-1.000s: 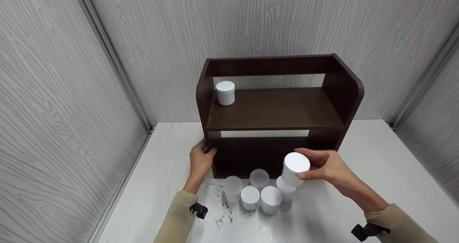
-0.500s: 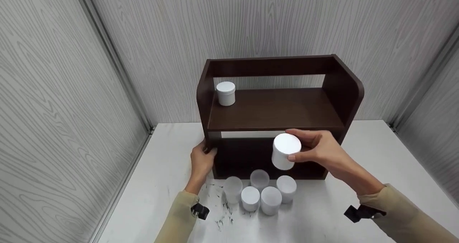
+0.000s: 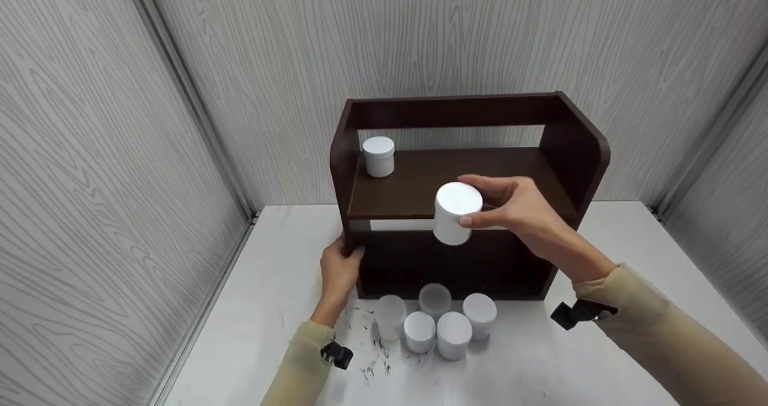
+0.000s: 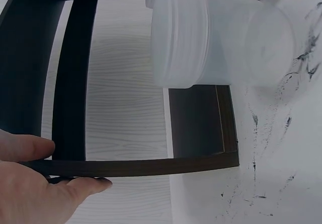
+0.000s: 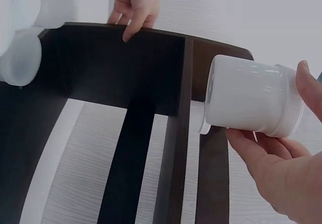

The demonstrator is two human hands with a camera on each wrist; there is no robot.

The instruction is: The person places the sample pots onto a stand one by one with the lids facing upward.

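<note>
My right hand pinches a white lidded jar between thumb and fingers, raised in front of the upper board's front edge. In the right wrist view the held jar shows a smooth side and a wide screw lid, with the thumb on the lid. My left hand grips the left side panel of a dark brown two-tier shelf, low down. The left wrist view shows its thumb and fingers on either side of the panel edge. Another white jar stands upright at the upper tier's left end.
Several more jars stand grouped on the white table before the shelf. Some are solid white, like the front jar; others look translucent, like the leftmost jar. Grey wood-patterned walls enclose the table.
My right hand has lifted the jar from just above the grouped jars, up and to the left, to the upper board's height. The left hand has stayed on the side panel.
</note>
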